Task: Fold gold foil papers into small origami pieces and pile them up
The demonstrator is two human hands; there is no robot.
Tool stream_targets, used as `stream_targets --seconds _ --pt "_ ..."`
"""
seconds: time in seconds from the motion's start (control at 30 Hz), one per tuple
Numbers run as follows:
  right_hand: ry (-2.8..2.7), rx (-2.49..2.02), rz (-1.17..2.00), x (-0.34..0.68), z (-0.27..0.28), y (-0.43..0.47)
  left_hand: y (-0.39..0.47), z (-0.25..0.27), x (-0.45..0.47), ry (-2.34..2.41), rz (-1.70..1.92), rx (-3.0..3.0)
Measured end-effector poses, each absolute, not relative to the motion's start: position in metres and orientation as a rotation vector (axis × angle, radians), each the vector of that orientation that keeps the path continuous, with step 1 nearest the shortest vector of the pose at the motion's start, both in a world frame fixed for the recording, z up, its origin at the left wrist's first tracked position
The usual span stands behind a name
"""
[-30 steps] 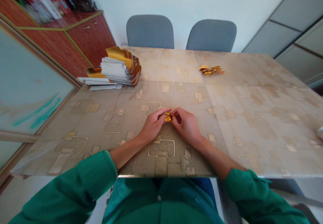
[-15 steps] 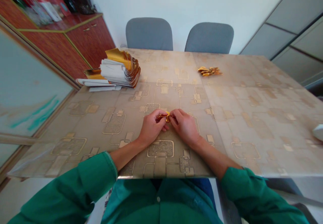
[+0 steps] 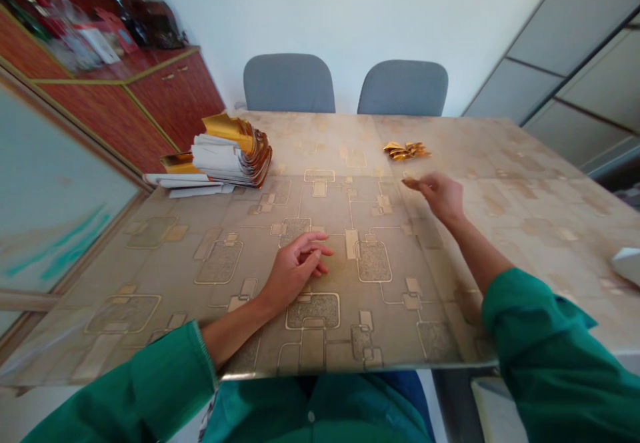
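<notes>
My right hand is raised over the right part of the table and pinches a small folded piece of gold paper by one end. Just beyond it lies a small pile of folded gold papers, apart from the held piece. My left hand rests near the middle of the table with loosely curled fingers, somewhat apart, and nothing in it. At the far left of the table stands a thick, bent stack of gold and white paper sheets.
A patterned, shiny cloth covers the table. Two grey chairs stand behind it against the wall. A reddish wooden cabinet with bottles and bags is at the left. A white object sits at the right edge.
My hands were together over the gold paper. My right hand has carried the piece away to the right and toward the pile; my left hand has let go. The view has tilted slightly.
</notes>
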State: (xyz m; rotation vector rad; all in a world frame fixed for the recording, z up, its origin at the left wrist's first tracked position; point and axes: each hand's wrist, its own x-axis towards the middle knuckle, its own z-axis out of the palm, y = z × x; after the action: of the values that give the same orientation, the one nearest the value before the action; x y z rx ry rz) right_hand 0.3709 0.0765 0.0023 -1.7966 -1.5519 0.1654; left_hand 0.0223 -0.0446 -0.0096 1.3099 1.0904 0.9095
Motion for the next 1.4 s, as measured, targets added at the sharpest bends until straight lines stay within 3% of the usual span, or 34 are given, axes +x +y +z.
stream_targets --seconds 0.43,0.97,1.1,1.23,1.4 --pt "-1.375 -2.018 -0.004 0.452 -0.015 0.182 -0.044 -0.008 0.019 1.167 0.886 1.328" --pt "-1.327 -2.060 -0.053 0.457 -0.020 0.213 -0.047 -0.007 0.014 1.204 0.806 1.383" --pt "-1.350 -2.032 -0.030 0.459 -0.018 0.209 -0.035 0.004 0.000 1.225 0.848 1.638" --pt "-1.349 -2.023 -0.070 0.462 -0.012 0.197 0.002 0.012 -0.056 1.477 0.954 2.113" --pt "-1.305 -2.008 -0.109 0.452 0.001 0.167 0.054 0.011 -0.161 2.147 0.972 2.351"
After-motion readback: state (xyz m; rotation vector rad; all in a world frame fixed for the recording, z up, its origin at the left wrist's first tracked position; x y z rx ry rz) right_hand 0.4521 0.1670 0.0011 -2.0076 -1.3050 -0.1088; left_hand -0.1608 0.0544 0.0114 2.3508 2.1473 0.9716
